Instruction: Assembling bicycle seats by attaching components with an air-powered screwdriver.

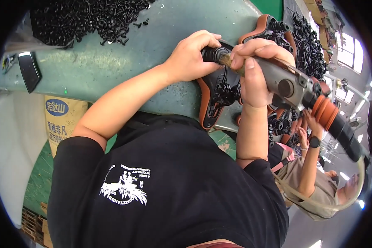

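Observation:
My left hand [193, 56] is closed round a black ribbed, spring-like part [213, 54] at the end of an upturned bicycle saddle with a brown edge [205, 105]. Its thumb and fingers press from two sides. My right hand [258, 72] grips a grey air screwdriver [284, 84], fingers wrapped over its front. The driver's tip points left and meets the ribbed part between my hands; the exact contact is hidden. An orange ring section [324, 113] and a black hose fitting sit at the tool's rear.
A big heap of black screws [87, 18] lies at the far left of the green table [124, 62]. A phone [29, 72] rests by the left edge. More saddles [258, 29] and piled black parts [308, 45] fill the right. A co-worker [314, 173] is at the lower right.

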Demonstrator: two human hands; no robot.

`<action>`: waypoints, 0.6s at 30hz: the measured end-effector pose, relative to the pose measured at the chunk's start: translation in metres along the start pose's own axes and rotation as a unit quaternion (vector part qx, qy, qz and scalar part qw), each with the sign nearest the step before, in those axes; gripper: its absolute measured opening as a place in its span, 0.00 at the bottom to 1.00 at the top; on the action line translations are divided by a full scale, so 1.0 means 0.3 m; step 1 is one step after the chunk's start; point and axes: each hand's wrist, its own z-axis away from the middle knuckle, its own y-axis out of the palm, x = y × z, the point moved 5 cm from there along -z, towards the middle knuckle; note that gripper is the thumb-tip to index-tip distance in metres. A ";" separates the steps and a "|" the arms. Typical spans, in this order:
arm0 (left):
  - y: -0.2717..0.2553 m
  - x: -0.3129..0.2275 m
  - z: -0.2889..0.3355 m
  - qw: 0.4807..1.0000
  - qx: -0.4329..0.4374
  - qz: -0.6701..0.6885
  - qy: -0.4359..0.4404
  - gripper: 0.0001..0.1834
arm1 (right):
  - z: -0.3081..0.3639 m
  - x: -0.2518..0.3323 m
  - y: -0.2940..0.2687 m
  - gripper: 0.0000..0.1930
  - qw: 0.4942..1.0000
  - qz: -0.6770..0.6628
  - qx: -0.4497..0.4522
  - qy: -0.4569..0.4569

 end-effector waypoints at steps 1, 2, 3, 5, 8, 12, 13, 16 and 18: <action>-0.001 -0.001 -0.006 1.000 0.000 0.002 -0.006 0.22 | 0.003 0.004 -0.009 0.15 1.000 0.001 -0.011 -0.006; 0.002 -0.006 -0.005 1.000 0.012 0.000 -0.002 0.22 | 0.007 0.001 -0.009 0.15 1.000 0.019 0.008 0.008; -0.002 -0.009 -0.006 1.000 0.014 -0.010 -0.011 0.22 | 0.005 -0.007 -0.011 0.15 0.999 0.034 0.028 0.021; -0.007 -0.027 -0.004 0.999 0.013 -0.018 -0.027 0.23 | -0.001 0.006 -0.009 0.15 0.996 0.065 0.065 -0.002; -0.019 -0.063 0.042 0.997 0.013 -0.077 -0.026 0.25 | 0.008 0.093 0.000 0.15 0.982 0.139 0.119 -0.040; -0.163 -0.194 0.053 0.984 0.143 -0.068 -0.077 0.20 | 0.078 0.264 -0.042 0.17 0.998 -0.047 0.032 -0.028; -0.233 -0.193 0.019 0.971 0.117 -0.204 -0.033 0.17 | 0.081 0.309 -0.076 0.17 0.997 -0.062 0.028 -0.027; -0.405 -0.098 -0.053 0.864 0.094 -0.493 0.033 0.12 | 0.121 0.312 -0.150 0.21 0.991 -0.123 -0.017 -0.042; -0.444 -0.028 -0.083 0.843 0.191 -0.503 0.026 0.10 | 0.144 0.300 -0.191 0.23 0.991 -0.121 -0.031 -0.057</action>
